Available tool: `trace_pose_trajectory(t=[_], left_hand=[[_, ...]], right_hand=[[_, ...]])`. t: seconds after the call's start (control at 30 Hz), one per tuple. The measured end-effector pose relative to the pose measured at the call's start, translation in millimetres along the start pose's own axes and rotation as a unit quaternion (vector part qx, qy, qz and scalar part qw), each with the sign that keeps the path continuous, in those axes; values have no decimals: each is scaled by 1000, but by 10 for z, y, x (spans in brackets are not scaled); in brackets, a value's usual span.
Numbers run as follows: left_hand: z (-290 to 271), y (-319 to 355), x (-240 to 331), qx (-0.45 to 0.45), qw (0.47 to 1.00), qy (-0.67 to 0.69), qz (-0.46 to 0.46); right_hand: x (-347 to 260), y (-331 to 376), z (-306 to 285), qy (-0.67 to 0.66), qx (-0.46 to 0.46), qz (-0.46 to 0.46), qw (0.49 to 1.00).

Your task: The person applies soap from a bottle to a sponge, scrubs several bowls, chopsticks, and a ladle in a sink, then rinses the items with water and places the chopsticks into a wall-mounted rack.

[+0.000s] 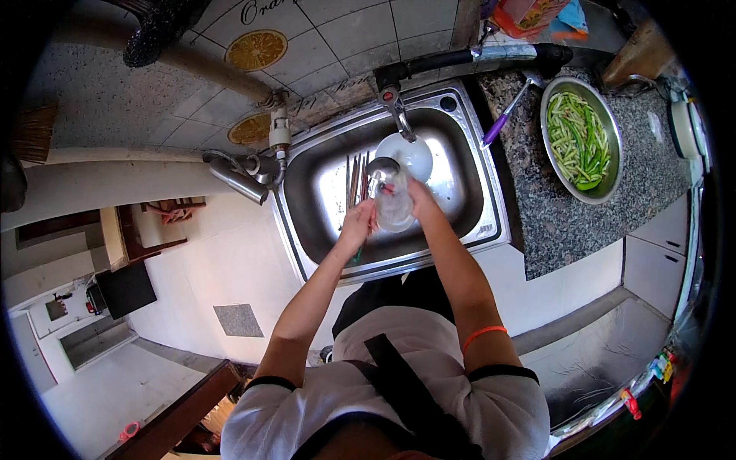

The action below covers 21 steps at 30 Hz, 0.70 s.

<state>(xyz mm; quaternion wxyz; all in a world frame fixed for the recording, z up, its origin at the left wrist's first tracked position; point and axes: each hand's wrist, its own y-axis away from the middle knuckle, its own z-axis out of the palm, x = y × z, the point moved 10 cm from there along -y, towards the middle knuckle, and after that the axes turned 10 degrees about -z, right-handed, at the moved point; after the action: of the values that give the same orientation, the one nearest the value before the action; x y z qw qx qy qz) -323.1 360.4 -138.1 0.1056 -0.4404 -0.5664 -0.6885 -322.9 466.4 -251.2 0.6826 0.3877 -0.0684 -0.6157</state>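
Observation:
A clear drinking glass (394,205) is held over the steel sink (468,165). My right hand (420,198) grips its right side. My left hand (357,225) is pressed against its left side, fingers on the glass. Beyond the glass, a white bowl (414,153) lies in the basin under the tap (397,113). Several chopsticks (354,180) lie in the basin to the left of the glass, beside a ladle bowl (381,166).
A steel dish of green vegetable strips (580,140) stands on the granite counter (560,218) to the right of the sink. A purple-handled utensil (502,116) lies between them. Tiled wall (330,38) and pipes (245,172) lie at left.

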Motion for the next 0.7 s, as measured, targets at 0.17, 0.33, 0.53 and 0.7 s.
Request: trace_pose_trajectory(t=[0.17,0.33,0.53,0.7], left_hand=[[41,-19,-164,-151,880,379,-245],[244,68,-214,-275,674,589,-351],[479,237,-146,-299,736,487,-363],[504,368,37,-311,782,444,-308]], right_hand=[[-333,317,-80,174,73,-137,972],[-964,1027,1216,654,-140,-461,583],[-794,1061,1660,749,-256,-489,367],[-880,588,1407,719,-258,-361,535]])
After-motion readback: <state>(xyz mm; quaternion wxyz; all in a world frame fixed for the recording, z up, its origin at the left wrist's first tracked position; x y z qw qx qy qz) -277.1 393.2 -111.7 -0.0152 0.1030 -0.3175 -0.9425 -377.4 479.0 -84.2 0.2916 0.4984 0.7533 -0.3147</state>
